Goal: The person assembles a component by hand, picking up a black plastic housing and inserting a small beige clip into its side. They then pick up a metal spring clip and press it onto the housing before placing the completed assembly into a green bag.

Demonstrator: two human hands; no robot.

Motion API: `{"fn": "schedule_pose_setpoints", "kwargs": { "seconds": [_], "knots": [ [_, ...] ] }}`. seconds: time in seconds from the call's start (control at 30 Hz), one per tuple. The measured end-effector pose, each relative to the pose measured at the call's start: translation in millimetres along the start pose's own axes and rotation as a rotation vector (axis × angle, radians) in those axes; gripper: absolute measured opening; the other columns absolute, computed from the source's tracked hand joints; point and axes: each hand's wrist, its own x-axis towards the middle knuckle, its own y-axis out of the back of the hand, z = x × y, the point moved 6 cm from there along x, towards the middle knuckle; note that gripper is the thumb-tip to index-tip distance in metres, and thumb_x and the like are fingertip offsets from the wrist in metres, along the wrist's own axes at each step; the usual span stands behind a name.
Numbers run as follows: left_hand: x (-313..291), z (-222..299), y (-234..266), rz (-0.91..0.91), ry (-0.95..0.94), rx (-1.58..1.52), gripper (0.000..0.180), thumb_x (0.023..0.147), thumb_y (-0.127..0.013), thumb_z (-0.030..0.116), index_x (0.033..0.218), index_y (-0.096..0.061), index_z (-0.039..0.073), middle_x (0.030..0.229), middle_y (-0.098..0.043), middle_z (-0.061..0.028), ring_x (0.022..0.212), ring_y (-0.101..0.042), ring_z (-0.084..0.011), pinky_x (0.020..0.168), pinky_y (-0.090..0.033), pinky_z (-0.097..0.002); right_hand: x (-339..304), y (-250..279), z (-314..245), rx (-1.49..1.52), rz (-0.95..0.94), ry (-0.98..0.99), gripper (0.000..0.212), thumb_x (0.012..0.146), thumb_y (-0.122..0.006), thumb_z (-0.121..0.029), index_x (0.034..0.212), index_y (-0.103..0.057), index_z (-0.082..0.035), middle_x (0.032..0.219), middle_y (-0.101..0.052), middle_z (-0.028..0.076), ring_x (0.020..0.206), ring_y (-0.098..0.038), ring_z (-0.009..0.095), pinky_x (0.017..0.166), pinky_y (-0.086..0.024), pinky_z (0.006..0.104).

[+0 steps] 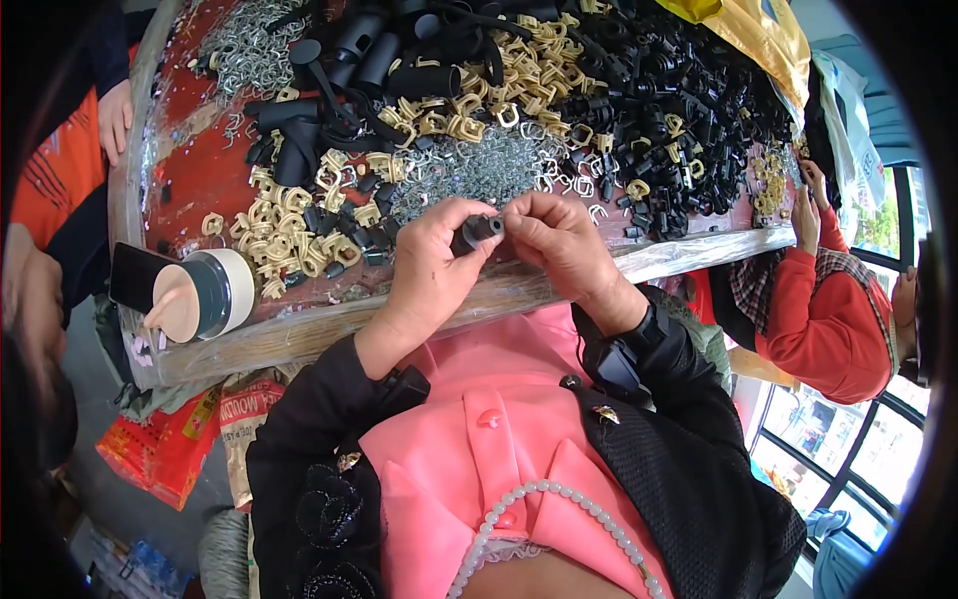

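Note:
My left hand (424,265) is closed around a short black plastic cylinder (479,233), its narrower end facing right. Against that end, the thumb and fingertips of my right hand (561,242) are pinched together; whatever sits between them is too small or hidden to make out. Just beyond my hands lies a heap of bent silver wire clips (464,170). Beige plastic clips (299,230) mixed with small black pieces are heaped to its left.
A pale-lidded cup (205,295) and a dark phone (137,277) stand at the table's left corner. Black tubes (374,62) and small black parts (679,130) cover the far side. A plastic-wrapped wooden edge (349,324) runs before me. People sit left and right.

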Motion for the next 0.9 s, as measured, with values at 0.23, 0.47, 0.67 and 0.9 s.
{"fn": "schedule_pose_setpoints", "kwargs": {
  "seconds": [0.23, 0.47, 0.67, 0.9],
  "knots": [
    [1.0, 9.1, 4.1, 0.04, -0.212, 0.138, 0.015, 0.07, -0.063, 0.006, 0.081, -0.055, 0.001, 0.071, -0.058, -0.0083, 0.061, -0.057, -0.0137, 0.054, -0.044, -0.0252, -0.6, -2.8, 4.9, 0.076, -0.05, 0.0, 0.009, 0.083, -0.053, -0.01, 0.083, -0.053, -0.001, 0.068, -0.049, -0.002, 0.053, -0.041, 0.003, 0.047, -0.032, 0.0162],
    [3.8, -13.9, 10.1, 0.057, 0.237, -0.211, 0.019, 0.077, -0.06, 0.014, 0.086, -0.056, -0.002, 0.065, -0.056, -0.0027, 0.051, -0.052, -0.0071, 0.047, -0.042, -0.0209, -5.3, 1.9, -6.6, -0.501, 0.096, 0.277, 0.01, 0.084, -0.051, -0.01, 0.082, -0.05, 0.0, 0.07, -0.051, -0.002, 0.063, -0.048, 0.004, 0.058, -0.041, 0.0173],
    [3.3, -9.9, 14.3, 0.068, 0.252, -0.237, 0.02, 0.077, -0.061, 0.013, 0.09, -0.057, -0.001, 0.064, -0.054, 0.0002, 0.05, -0.049, -0.0056, 0.048, -0.041, -0.0191, -3.2, -0.3, -11.4, -0.332, 0.049, 0.177, 0.01, 0.084, -0.052, -0.01, 0.082, -0.051, -0.001, 0.069, -0.05, -0.003, 0.062, -0.047, 0.004, 0.057, -0.04, 0.0167],
    [0.1, 0.4, 4.4, -0.072, 0.061, -0.161, 0.014, 0.076, -0.061, 0.009, 0.086, -0.057, 0.002, 0.066, -0.053, 0.0001, 0.054, -0.048, -0.0052, 0.051, -0.039, -0.0191, -2.9, -1.1, 0.2, -0.033, -0.077, -0.015, 0.011, 0.083, -0.053, -0.012, 0.082, -0.052, -0.002, 0.065, -0.046, -0.004, 0.053, -0.039, 0.003, 0.047, -0.031, 0.0166]
  ]
}}
